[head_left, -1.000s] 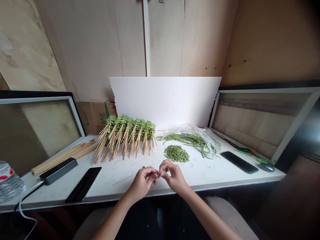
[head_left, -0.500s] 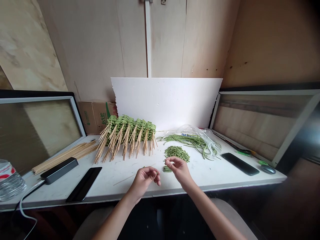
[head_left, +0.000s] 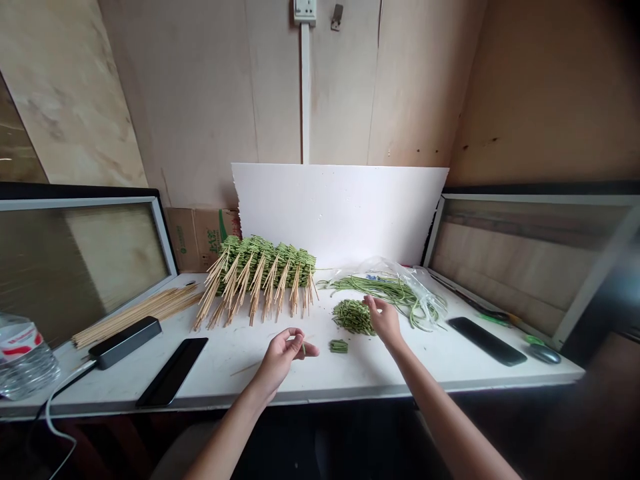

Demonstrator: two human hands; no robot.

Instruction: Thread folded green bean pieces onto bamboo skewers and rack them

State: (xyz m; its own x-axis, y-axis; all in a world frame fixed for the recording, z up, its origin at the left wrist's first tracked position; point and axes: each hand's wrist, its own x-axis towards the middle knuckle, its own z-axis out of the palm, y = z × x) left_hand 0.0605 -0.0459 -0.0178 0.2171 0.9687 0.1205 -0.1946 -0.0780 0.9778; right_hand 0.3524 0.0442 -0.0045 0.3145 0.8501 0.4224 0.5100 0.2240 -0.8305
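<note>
My left hand (head_left: 285,352) is above the front of the table, thumb and forefinger pinched on a short green bean piece (head_left: 303,348), the other fingers reaching right. Over the right edge of a heap of cut green bean pieces (head_left: 353,316) is my right hand (head_left: 385,321), thumb and fingertips drawn together; anything between them is too small to make out. Between the hands, a small row of bean pieces (head_left: 339,346) lies side by side on the table. A single thin stick (head_left: 245,369) rests left of my left hand.
Stacked skewers of green beans (head_left: 270,263) stand at back left, bare sticks forward. Loose bamboo skewers (head_left: 140,310), a black power bank-like block (head_left: 125,341), a phone (head_left: 173,372) and a water bottle (head_left: 23,353) are left. Long beans (head_left: 380,288) in plastic and another phone (head_left: 487,341) are right.
My right hand has moved right and slightly up, away from my left hand, uncovering the row of bean pieces. A bean piece now shows in my left fingers. The view has tilted up slightly.
</note>
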